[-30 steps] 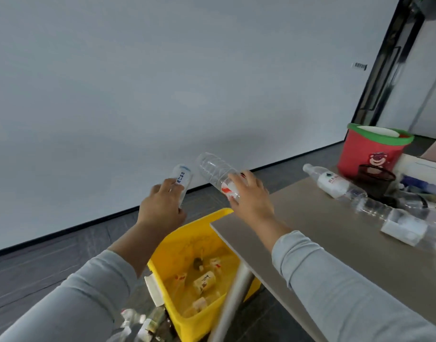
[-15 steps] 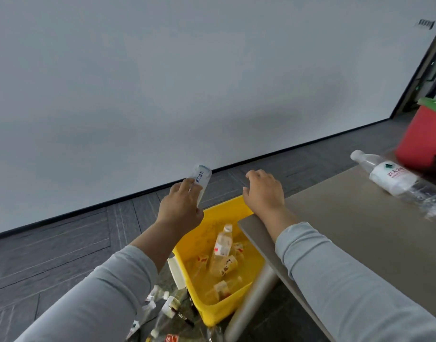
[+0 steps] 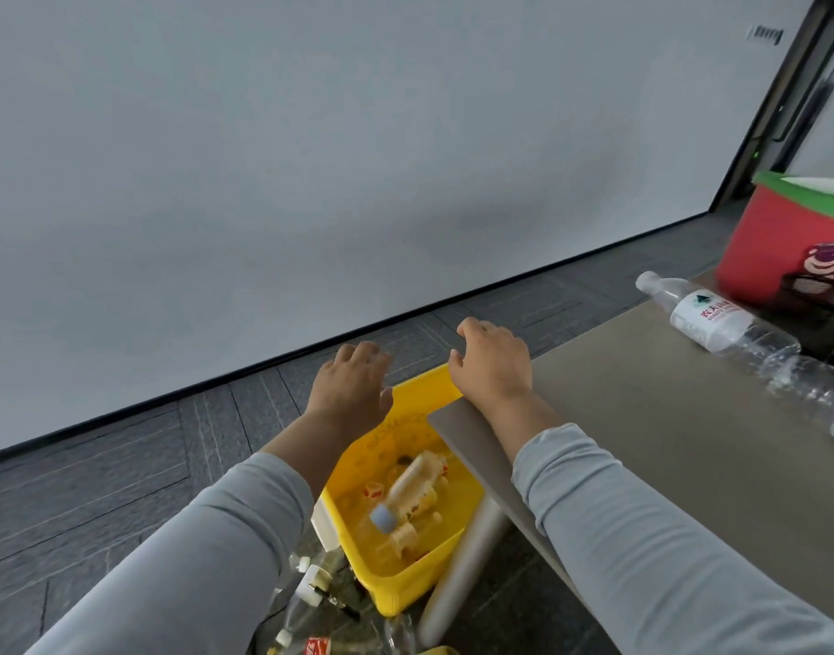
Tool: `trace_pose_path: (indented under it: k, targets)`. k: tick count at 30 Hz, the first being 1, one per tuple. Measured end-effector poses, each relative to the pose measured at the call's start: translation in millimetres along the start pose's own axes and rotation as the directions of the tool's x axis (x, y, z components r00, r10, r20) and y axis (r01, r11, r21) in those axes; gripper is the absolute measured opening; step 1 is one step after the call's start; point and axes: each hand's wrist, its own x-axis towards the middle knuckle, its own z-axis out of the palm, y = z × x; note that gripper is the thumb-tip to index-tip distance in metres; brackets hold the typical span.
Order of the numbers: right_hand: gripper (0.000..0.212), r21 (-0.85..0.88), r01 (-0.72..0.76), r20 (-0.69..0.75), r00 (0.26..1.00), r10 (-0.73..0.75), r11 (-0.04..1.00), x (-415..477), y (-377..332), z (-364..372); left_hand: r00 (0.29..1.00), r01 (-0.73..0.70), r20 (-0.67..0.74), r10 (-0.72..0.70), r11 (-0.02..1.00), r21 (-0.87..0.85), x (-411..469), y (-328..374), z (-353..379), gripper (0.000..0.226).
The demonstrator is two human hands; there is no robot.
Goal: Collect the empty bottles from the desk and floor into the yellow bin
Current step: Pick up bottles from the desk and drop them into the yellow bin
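Observation:
The yellow bin [image 3: 405, 586] stands on the floor beside the desk's corner, with several empty bottles [image 3: 412, 484] lying inside. My left hand [image 3: 353, 390] hovers over the bin's far rim, fingers apart and empty. Just right of it, my right hand [image 3: 493, 366] hangs above the desk corner, also empty with loose fingers. A clear bottle with a white label [image 3: 708, 319] lies on the desk [image 3: 642, 442] at the right, and more clear bottles [image 3: 812, 375] lie past it. Several bottles [image 3: 306, 593] lie on the floor in front of the bin.
A red bucket with a green rim [image 3: 783, 238] and a black mesh holder [image 3: 816, 300] stand at the desk's far right. A round desk leg [image 3: 457, 574] rises beside the bin. Grey floor tiles [image 3: 98, 489] run to a white wall.
My right hand dropped its clear bottle into the bin first, then my left hand let go of the blue-labelled bottle. Both hands are now empty above the bin.

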Motion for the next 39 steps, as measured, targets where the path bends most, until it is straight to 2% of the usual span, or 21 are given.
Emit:
trace_pose_path:
  k: [5,12,22,27,34,37,39]
  targets:
    - [0.035,0.001,0.01,-0.017,1.0,-0.01,1.0,-21.1,3.1,-11.8,1.0,-0.008,0.002,0.008,1.0,0.023,-13.6,9.5,-18.5,0.041]
    - [0.033,-0.04,-0.029,-0.053,0.998,0.027,0.999,-60.9,31.2,-47.9,0.993,-0.095,-0.065,0.098,0.995,0.041,-25.2,47.5,-54.7,0.037]
    - [0.033,-0.166,-0.22,-0.167,0.967,0.192,0.961,-145.0,115.7,-137.6,0.937,-0.33,-0.119,0.327,0.944,-0.002,-40.2,171.1,-73.3,0.04]
    - [0.034,-0.23,-0.364,-0.232,0.921,0.312,0.903,-207.6,161.6,-187.2,0.878,-0.469,-0.127,0.461,0.883,-0.036,-54.9,249.7,-76.7,0.041]
    - [0.031,-0.25,-0.545,-0.301,0.83,0.47,0.8,-300.4,208.4,-247.7,0.76,-0.644,-0.156,0.63,0.762,-0.061,-88.5,354.5,-83.4,0.042]
    - [0.033,-0.266,-0.619,-0.331,0.779,0.533,0.739,-336.3,221.8,-268.2,0.72,-0.693,-0.132,0.681,0.717,-0.075,-103.7,392.2,-84.8,0.047]
    - [0.034,-0.275,-0.652,-0.335,0.754,0.565,0.706,-357.3,228.5,-277.5,0.72,-0.693,-0.084,0.689,0.713,-0.106,-113.8,414.3,-86.2,0.048]
